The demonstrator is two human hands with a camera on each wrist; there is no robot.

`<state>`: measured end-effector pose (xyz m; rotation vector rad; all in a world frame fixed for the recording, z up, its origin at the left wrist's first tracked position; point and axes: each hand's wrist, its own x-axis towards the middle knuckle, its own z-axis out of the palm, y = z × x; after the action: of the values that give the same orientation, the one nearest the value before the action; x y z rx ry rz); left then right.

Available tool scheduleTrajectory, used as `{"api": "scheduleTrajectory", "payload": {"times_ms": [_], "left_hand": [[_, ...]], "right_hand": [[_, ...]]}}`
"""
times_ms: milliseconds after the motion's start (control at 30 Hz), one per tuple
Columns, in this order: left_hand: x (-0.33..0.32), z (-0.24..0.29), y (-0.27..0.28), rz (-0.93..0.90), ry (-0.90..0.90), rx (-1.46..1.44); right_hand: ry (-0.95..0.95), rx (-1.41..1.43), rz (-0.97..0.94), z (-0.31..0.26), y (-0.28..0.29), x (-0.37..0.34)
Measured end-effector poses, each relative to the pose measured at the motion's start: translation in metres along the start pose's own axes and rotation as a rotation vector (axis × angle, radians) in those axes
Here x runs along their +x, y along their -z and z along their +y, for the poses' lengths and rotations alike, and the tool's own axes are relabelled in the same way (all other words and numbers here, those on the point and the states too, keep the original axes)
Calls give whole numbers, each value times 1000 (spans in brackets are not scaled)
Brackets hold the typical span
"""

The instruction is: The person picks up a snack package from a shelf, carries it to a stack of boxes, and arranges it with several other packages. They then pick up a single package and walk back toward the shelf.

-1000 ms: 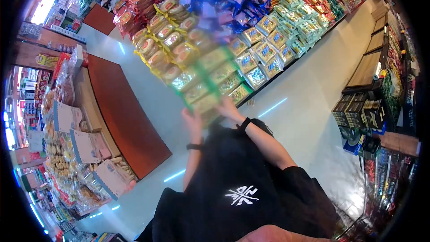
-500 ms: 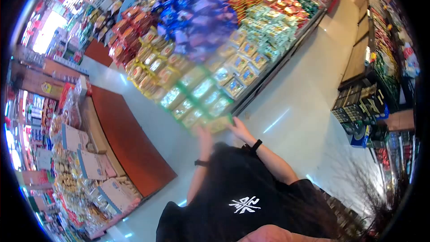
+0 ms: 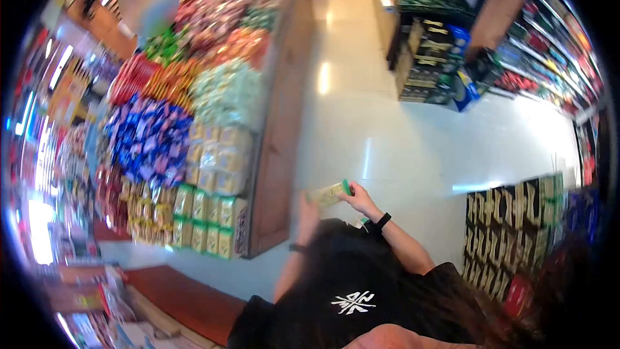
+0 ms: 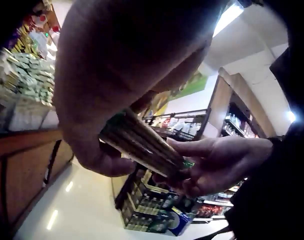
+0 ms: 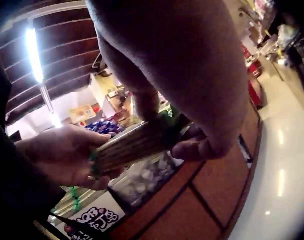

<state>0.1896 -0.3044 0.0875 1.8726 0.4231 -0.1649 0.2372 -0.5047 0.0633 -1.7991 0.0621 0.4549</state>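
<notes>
Both hands hold a clear snack packet with green ends in front of the chest. Its long sides show stacked, brownish layers in the left wrist view, where the packet slants between the hands. The left hand, blurred in the head view, grips one end. At the other end, the right hand pinches the green tip between thumb and fingers. In the right wrist view the left hand has its thumb along the top of the packet, with fingers beneath.
Left of the hands stands a wood-sided display heaped with snacks, including similar green-ended packets. Dark boxes are stacked ahead, and more cartons stand at right. Pale tiled floor runs between them. A reddish-brown board lies lower left.
The view has swung right, so the display now lies left of the hands. The packet, earlier overlapping the green-ended rows, has moved away from them with both hands.
</notes>
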Motion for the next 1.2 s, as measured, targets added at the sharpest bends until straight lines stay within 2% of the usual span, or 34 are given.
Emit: {"api": "scheduleTrajectory", "payload": {"times_ms": [33,133,167,200,267,300,333,433,500,533,567,667,767,833,867,933,967,1067,1167,1200], "left_hand": [[-1,21,-20,-84,65,-42],[20,-25,-98,-112,-386,151],[13,-21,-114,-220,-326,84],[11,-11,-128,-324,-264,18],[-2,42,-157,-500,-133,-59],[-31,97,-158,-575,-51,-62],[-47,130,-165,-647,34,-55],[-37,113,-215,-738,-85,109],[-14,61,-255,-762,-347,180],[-13,54,-269,-780,-408,227],[-13,47,-283,-797,-471,271],[-24,53,-333,-894,-448,383],[-30,52,-396,-1000,-479,345],[-36,55,-434,-1026,-621,334],[-41,60,-445,-1055,-581,384],[-64,96,-489,-1093,-519,440],[-69,108,-510,-1116,-560,431],[-83,132,-563,-1175,-616,374],[-97,147,-619,-1259,-578,242],[-105,160,-631,-1292,-560,206]], "right_hand": [[10,24,64,9,19,-8],[76,55,291,42,72,-39],[96,51,368,54,86,-56],[21,203,409,57,98,-75],[-76,513,489,48,122,-103],[55,285,602,48,128,-121],[44,278,663,54,135,-132],[-16,254,827,72,156,-158],[-46,263,933,97,163,-169],[-62,263,978,108,168,-175],[-108,290,984,117,175,-182],[-230,318,1024,149,196,-203],[-368,313,1097,191,226,-216],[-168,376,1192,172,264,-243],[-70,404,1228,160,279,-256],[-187,348,1312,171,308,-265],[-240,320,1347,179,321,-267],[-151,453,1376,180,371,-285],[-254,416,1413,181,424,-300],[-193,453,1420,182,438,-305]]}}
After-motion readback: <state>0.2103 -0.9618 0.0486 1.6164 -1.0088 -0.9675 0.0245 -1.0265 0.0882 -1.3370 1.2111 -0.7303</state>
